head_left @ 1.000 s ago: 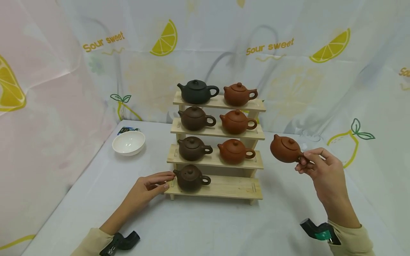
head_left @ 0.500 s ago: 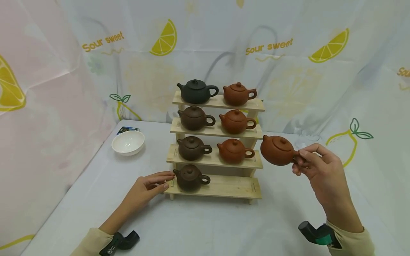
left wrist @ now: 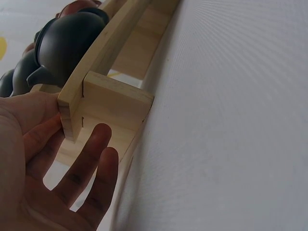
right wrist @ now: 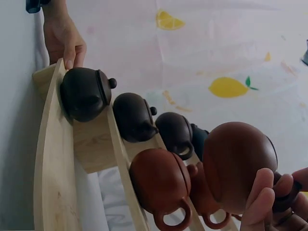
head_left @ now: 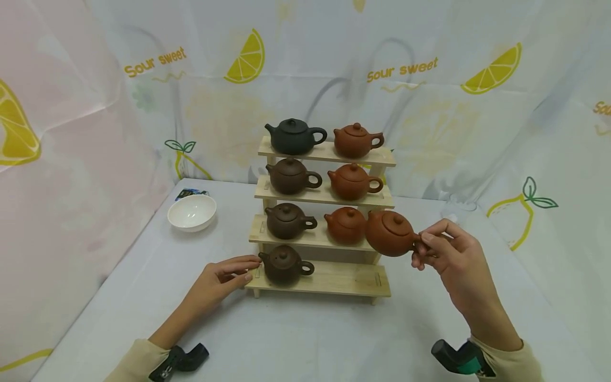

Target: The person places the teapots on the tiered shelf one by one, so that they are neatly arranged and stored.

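Observation:
My right hand [head_left: 451,254] pinches the handle of a reddish-brown teapot [head_left: 389,233], held in the air and tilted. In the head view this teapot overlaps the right end of the stand's second-lowest step, partly covering the handle side of an orange-brown teapot [head_left: 346,225]. A stepped wooden display stand [head_left: 348,278] bears the other teapots. On its lowest step, at the left, sits a dark brown teapot [head_left: 282,266]. My left hand [head_left: 219,281] holds the left end of that step, beside the spout; in the left wrist view two fingers [left wrist: 103,168] extend below the board.
Higher steps carry a dark brown teapot [head_left: 288,220], another brown one [head_left: 292,176], a red-brown one [head_left: 352,181], a blackish-green one [head_left: 293,137] and a reddish one [head_left: 355,140]. A white bowl [head_left: 192,213] stands at left. Clear plastic [head_left: 455,207] lies back right.
My right hand has brought the reddish-brown teapot leftward and slightly down, from beside the stand to in front of its right end. My left hand keeps its place.

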{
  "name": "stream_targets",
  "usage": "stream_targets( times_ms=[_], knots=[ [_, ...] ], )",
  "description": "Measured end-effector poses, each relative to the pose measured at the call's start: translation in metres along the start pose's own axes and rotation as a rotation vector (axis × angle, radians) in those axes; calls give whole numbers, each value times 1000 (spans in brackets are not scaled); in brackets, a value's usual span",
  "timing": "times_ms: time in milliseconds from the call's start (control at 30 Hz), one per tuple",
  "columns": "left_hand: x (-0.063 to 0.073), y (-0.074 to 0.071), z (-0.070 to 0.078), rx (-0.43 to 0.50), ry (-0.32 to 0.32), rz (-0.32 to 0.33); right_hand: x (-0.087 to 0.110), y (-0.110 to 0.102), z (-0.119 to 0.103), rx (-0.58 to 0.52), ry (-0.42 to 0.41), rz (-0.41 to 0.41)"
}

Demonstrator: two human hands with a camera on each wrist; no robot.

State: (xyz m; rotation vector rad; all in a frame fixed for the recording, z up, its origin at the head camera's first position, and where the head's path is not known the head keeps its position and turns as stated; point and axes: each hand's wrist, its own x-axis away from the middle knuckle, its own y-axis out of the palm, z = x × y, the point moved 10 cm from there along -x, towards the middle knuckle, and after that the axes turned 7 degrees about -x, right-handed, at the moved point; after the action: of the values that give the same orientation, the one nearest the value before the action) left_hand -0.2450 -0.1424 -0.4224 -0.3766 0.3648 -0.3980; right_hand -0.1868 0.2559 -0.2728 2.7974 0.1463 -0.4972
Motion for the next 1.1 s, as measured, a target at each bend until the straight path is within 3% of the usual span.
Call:
stream_targets(
  times_ms=[467,700,1100],
  knots=[
    [-1,1,-1,3,-2,-8,11,25,41,117,116,-161],
    [0,1,-1,6,-5,-10,15,33,62,121,145,-238],
    [0,0,-3,-1,-7,-5,21,31,97,161,205,-269]
  ],
)
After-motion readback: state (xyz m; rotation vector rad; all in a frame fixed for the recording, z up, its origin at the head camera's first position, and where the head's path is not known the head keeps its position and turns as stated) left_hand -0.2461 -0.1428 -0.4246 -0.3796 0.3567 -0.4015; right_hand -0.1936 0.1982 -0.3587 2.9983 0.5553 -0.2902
